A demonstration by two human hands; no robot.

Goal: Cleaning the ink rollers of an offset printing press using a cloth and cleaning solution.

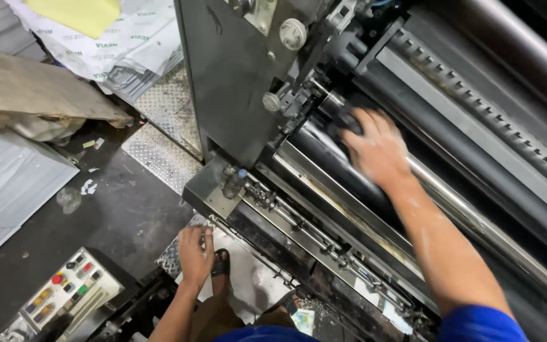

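Pressing right hand point(375, 149), fingers spread, onto glossy black roller point(324, 149); left hand point(195, 252) flat, open, on machine's checkered step plate point(166, 158).

Right hand point(375, 149) outstretched, left hand point(195, 250) lowered

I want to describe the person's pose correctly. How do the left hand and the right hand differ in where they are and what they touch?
The right hand reaches far forward into the machine and presses on the glossy black roller; the left hand stays low, near the knee, resting on the machine's lower edge. The right hand looks blurred, the left hand sharp. The right arm is stretched out, the left bent close. Both are bare.
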